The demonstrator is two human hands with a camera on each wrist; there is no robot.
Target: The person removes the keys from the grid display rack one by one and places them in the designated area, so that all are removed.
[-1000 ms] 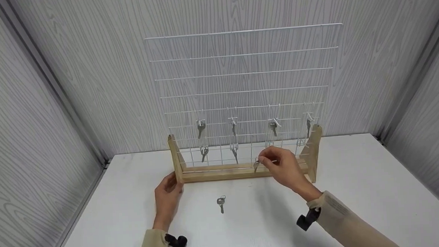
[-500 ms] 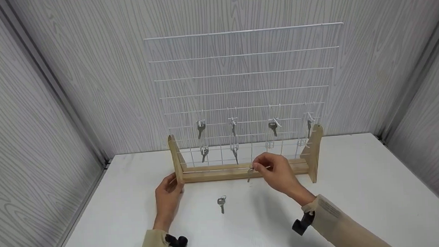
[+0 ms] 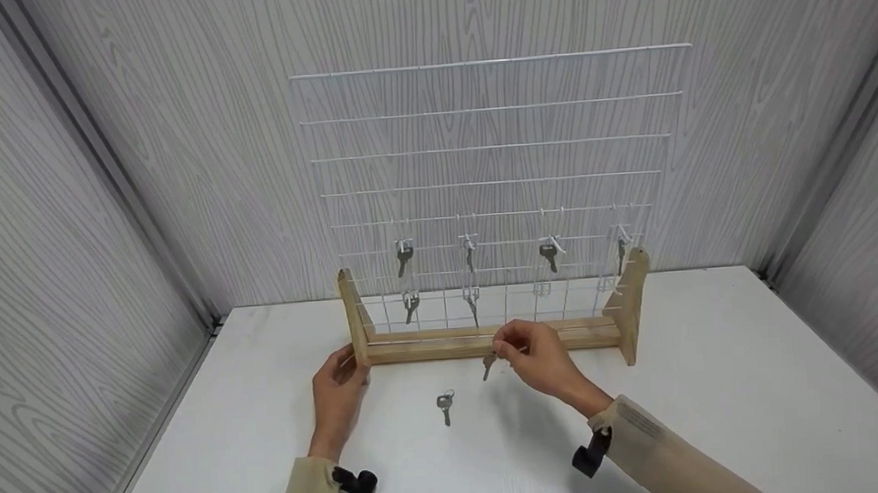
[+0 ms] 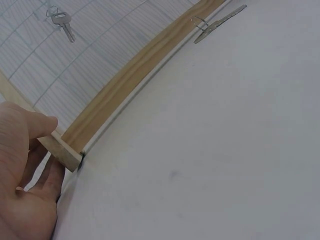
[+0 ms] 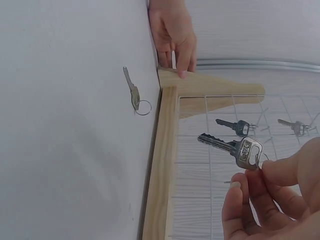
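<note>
My right hand [image 3: 541,357] pinches the ring of a key [image 3: 489,365] between thumb and fingertips, in front of the rack's wooden base bar [image 3: 429,351]. Seen from the right wrist, that held key [image 5: 244,151] points away from the fingertips. My left hand [image 3: 338,391] grips the lower front end of the rack's left wooden foot [image 3: 353,319]; in the left wrist view the thumb and fingers lie on either side of the foot [image 4: 62,151]. Another key [image 3: 445,408] with a ring lies on the white table between the hands.
A white wire grid [image 3: 486,150] rises from the wooden stand. Several keys hang on its hooks in two rows, such as one at upper left [image 3: 404,259]; two lower right hooks [image 3: 542,289] hold none. The right wooden foot [image 3: 630,308] stands beyond my right hand.
My right hand has moved left and down toward the front of the base bar, carrying the key along. The left hand keeps its grip on the foot.
</note>
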